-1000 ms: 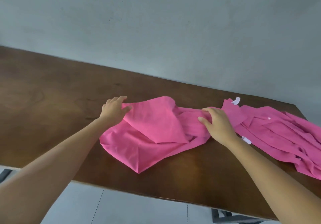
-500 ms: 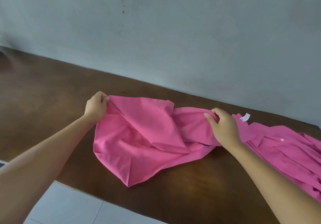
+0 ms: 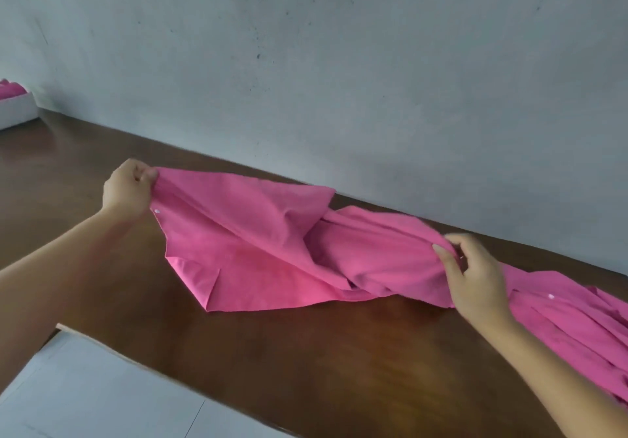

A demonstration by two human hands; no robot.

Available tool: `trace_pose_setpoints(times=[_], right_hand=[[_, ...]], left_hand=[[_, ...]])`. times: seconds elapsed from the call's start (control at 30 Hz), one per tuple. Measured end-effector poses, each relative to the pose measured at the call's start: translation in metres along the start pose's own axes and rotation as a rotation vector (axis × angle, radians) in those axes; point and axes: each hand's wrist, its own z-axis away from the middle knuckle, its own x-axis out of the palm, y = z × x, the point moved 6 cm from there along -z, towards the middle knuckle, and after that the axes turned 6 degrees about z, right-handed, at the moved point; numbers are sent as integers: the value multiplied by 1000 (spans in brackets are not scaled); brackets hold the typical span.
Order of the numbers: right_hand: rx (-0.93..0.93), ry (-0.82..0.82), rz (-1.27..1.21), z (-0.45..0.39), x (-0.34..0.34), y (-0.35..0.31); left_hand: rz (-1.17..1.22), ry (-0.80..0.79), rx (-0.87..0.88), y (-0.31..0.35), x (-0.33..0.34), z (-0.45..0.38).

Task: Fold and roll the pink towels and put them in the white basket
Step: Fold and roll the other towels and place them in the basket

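A crumpled pink towel is stretched across the middle of the brown table, partly lifted off it. My left hand pinches its far left corner. My right hand grips its bunched right end. More pink towels lie in a heap at the right, behind my right forearm. The white basket sits at the far left edge of the view with pink cloth inside it; only its corner shows.
A grey wall runs along the table's far side. The table's near edge crosses the lower left, with pale floor tiles below it.
Both hands have closed on the towel and pulled apart, my left hand going left and up. The towel is now spread wider and raised. The view has swung left, so the basket appears.
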Motion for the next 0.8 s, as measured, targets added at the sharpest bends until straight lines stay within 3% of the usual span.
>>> trace_pose_setpoints(times=[0.17, 0.27, 0.47, 0.6, 0.8], right_hand=[[-329, -306, 138, 94, 54, -7], [-435, -393, 136, 124, 69, -11], [-289, -434, 22, 100, 65, -10], [-140, -363, -68, 71, 68, -13], [97, -484, -182, 37, 95, -12]], left_hand=[[-132, -151, -140, -91, 10, 47], [-134, -157, -172, -106, 12, 57], [-73, -182, -9, -43, 42, 57], [-51, -396, 149, 9, 104, 79], [-73, -644, 335, 66, 174, 117]])
